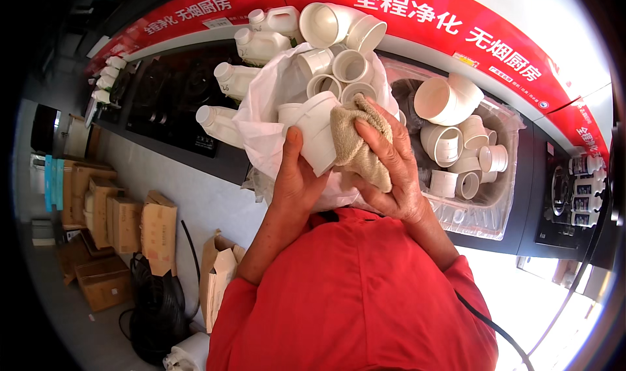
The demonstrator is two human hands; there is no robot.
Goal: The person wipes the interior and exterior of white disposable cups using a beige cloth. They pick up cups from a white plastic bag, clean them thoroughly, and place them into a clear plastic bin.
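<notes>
My left hand (296,175) grips a white plastic pipe elbow (315,126), thumb in front, in the middle of the view. A tan cloth (359,143) is in my right hand (396,170), pressed against the elbow's right end. Behind them stands a white plastic bag (266,97) with several white pipe fittings (350,66) in and over its mouth. Two large pipe openings (320,24) show at the top of this pile. To the right, a sink basin (506,175) lined with clear plastic holds more white elbows (442,99) and short couplings (493,158).
White plastic jugs (264,45) stand left of the bag, beside a black glass cooktop (171,92) on the dark counter. Red printed banners (430,13) run along the back. Cardboard boxes (159,224) and a black hose coil (156,302) lie on the floor at left.
</notes>
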